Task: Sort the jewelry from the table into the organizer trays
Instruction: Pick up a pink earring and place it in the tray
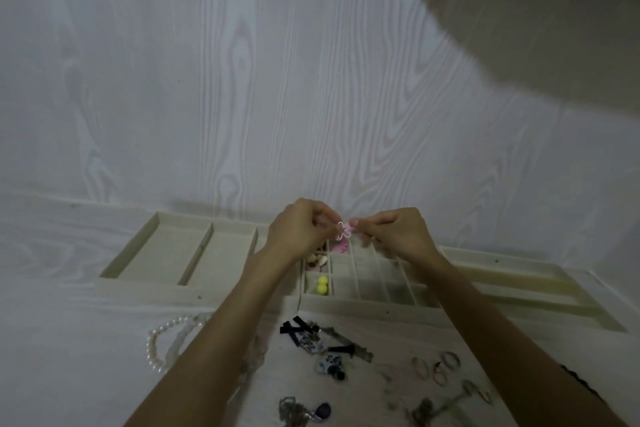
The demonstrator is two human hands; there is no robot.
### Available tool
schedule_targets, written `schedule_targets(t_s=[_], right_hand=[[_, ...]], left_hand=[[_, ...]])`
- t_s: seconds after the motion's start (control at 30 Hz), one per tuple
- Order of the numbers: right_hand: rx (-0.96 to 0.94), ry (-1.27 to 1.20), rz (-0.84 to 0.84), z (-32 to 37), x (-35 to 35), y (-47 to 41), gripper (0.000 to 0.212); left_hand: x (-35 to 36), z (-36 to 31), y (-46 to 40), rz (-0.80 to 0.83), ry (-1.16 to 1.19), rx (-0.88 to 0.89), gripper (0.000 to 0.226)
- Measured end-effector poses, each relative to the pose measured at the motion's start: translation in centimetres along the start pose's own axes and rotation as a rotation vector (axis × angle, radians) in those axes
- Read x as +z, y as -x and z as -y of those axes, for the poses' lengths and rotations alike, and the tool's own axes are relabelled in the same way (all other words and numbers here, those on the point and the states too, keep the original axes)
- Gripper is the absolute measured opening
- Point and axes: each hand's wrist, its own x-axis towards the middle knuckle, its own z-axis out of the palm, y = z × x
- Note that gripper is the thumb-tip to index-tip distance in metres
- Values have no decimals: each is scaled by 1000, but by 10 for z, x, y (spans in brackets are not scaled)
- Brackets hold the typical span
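Pink flower earring (343, 231) pinched between left hand (300, 229) and right hand (391, 231) — above the tray (360, 302)

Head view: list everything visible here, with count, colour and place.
flower earring: one, pink, held above the grid tray
grid tray: one, cream, centre; yellow, pink and beige pieces in left cells
long-slot trays: two, cream, left and right of the grid
pearl necklace: one, white, table left
bow pieces: several, dark, table centre
rings: several, gold-toned, table right
left hand: fingers pinch the earring
right hand: fingers pinch it too
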Motion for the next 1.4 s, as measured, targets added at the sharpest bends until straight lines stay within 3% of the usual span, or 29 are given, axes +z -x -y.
schedule_targets(t_s=[0.33, 0.67, 0.83, 1.07, 1.23, 1.4], right_hand=[[-187, 321, 250, -11, 1, -22, 10], [-238, 593, 278, -15, 12, -29, 13], [-224, 645, 283, -14, 17, -31, 14], [-300, 783, 108, -12, 21, -27, 8], [-273, 680, 134, -9, 10, -25, 17], [-278, 774, 326, 3, -8, -21, 33]], left_hand=[[11, 13, -2, 42, -252, 2, 14], [17, 15, -3, 26, -424, 79, 19], [12, 8, -2, 118, -567, 113, 28], [11, 4, 0, 187, -647, 113, 36], [5, 2, 0, 176, -619, 121, 35], [7, 1, -3, 188, -674, 157, 34]])
